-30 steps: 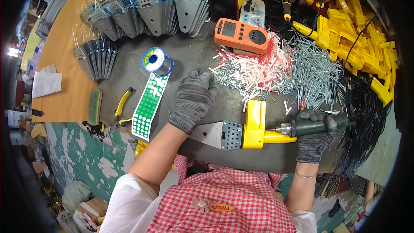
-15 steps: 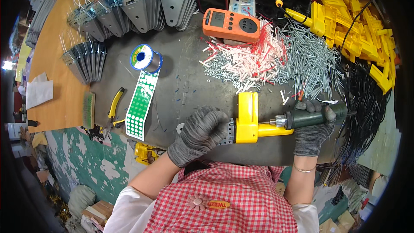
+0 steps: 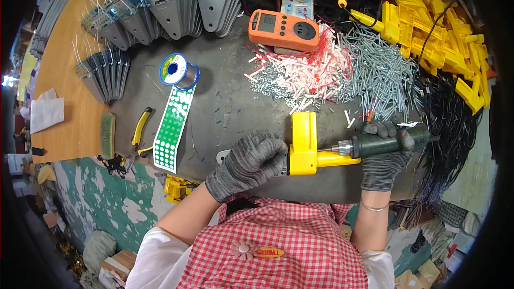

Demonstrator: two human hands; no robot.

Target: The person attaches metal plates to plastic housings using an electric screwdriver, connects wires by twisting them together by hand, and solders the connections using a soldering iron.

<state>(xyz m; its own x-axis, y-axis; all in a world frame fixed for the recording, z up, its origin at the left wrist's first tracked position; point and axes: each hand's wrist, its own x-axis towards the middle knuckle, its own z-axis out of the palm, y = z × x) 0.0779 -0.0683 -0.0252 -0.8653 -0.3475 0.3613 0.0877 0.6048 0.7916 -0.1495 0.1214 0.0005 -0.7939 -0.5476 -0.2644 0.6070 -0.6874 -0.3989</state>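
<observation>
Now left hand [image 3: 251, 161] over metal plate [image 3: 223, 156].

A small assembly workshop, seen from above. The dark work mat [image 3: 230, 101] lies on a wooden bench [image 3: 64, 75] and carries loose stock in bulk: rows of perforated grey metal plates [image 3: 176, 0], a heap of grey screws [image 3: 380, 69], a pile of white and red sleeved pieces [image 3: 310, 69] and stacked yellow plastic parts [image 3: 428, 16]. Bench tools lie among them: an orange meter [image 3: 282, 29], a solder spool [image 3: 178, 70], yellow-handled pliers [image 3: 138, 134] and a brush [image 3: 107, 135].
</observation>
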